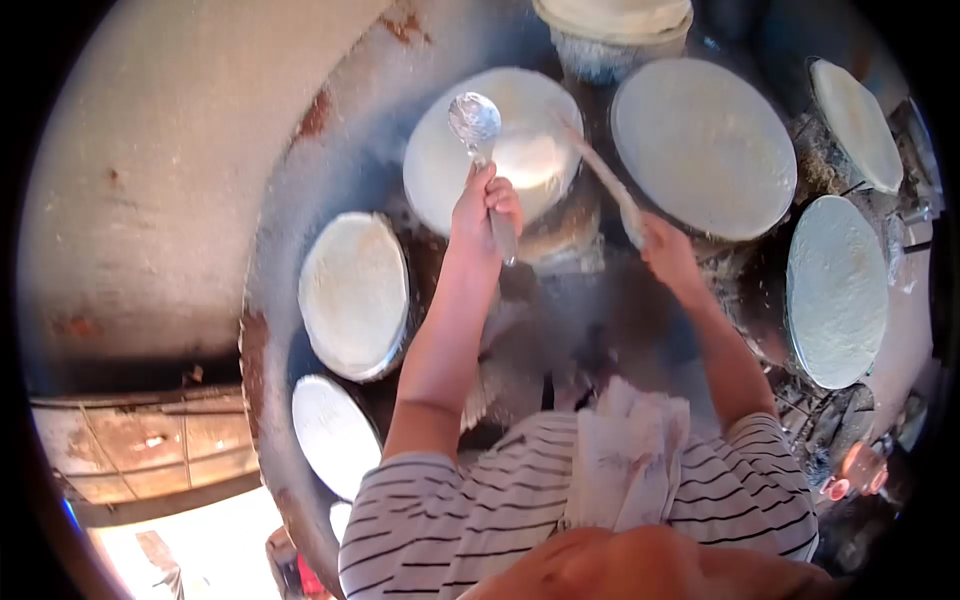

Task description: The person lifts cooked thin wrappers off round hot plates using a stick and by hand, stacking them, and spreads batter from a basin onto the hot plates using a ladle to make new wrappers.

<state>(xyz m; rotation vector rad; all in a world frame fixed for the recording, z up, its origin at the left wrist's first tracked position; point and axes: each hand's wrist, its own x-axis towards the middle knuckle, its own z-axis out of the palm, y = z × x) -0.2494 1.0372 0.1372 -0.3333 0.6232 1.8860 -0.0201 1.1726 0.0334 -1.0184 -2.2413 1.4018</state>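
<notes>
My left hand (487, 208) is wrapped round the handle of a metal ladle (475, 120), its bowl raised over the round white sheet (440, 160) at the top middle. A long wooden stick (605, 178) is gripped in my right hand (667, 255); its far end reaches the right part of that same sheet, where it blurs. To the right of the stick lies another round white sheet (704, 148). Beside my left forearm, further left, is a third one (354, 296).
More round sheets stand at the right (838, 291), upper right (857, 125) and lower left (336, 436). A stack of flat rounds (615, 18) is at the top. A curved rim (262, 300) runs down the left. Partly visible people are at the bottom left.
</notes>
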